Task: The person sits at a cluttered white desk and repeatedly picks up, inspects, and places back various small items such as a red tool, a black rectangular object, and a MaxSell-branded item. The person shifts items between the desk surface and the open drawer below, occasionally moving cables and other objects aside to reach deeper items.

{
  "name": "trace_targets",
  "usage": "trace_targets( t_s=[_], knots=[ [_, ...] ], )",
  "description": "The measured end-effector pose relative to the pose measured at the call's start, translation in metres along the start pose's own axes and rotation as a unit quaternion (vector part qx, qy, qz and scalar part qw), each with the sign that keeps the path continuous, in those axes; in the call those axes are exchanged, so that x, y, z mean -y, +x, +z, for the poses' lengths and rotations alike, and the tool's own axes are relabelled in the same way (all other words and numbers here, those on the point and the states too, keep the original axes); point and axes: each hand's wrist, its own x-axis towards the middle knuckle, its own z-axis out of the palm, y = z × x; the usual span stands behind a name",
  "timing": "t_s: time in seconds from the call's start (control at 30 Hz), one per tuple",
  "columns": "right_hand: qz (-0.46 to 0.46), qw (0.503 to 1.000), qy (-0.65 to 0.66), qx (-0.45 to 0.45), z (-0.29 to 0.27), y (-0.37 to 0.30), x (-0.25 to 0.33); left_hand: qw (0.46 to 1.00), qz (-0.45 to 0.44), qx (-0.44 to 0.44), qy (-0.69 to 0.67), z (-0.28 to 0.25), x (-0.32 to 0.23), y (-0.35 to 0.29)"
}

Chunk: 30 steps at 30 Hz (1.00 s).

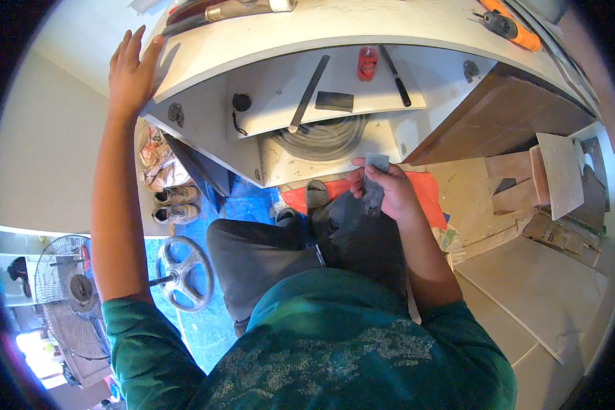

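Note:
My left hand [133, 75] rests with fingers stretched out at the left end of the pale cabinet top [335, 37]. Near it on the top lies a tool with a wooden handle [238, 9]. In front of my lap, my right hand [393, 191] grips a small grey rectangular piece [376, 165] between thumb and fingers; its exact kind is unclear. Ahead, the cabinet shelf [280, 113] bears a long flat dark tool [310, 92], a dark rectangular block [334, 101], a red bottle [367, 63], a black-handled tool [396, 76] and a round black strapped item [241, 102].
Below the shelf sits a coiled hose [321, 140]. An orange drill [509, 29] lies at the top right. Brown door panel [485, 113] and loose boards [560, 174] stand right. To the left are shoes [176, 205], a wheel [184, 275], a fan [75, 294] and blue sheeting [246, 198].

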Motion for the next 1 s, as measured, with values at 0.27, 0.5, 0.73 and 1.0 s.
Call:
trace_targets(
  t_s=[0.27, 0.5, 0.73, 1.0],
  knots=[
    [0.032, 0.997, -0.029, -0.064, 0.008, 0.012, -0.008, 1.000, 0.006, -0.014, 0.008, 0.001, 0.002, 0.003],
    [0.103, 0.987, 0.073, -0.095, 0.014, 0.011, -0.018, 1.000, 0.002, -0.012, 0.005, 0.001, -0.004, 0.002],
    [0.083, 0.992, -0.076, -0.060, 0.004, 0.014, -0.051, 1.000, 0.005, -0.018, 0.018, 0.002, -0.004, 0.002],
    [0.110, 0.976, -0.180, -0.047, 0.003, 0.005, -0.079, 0.999, 0.008, -0.036, 0.026, 0.007, 0.002, 0.002]
  ],
)
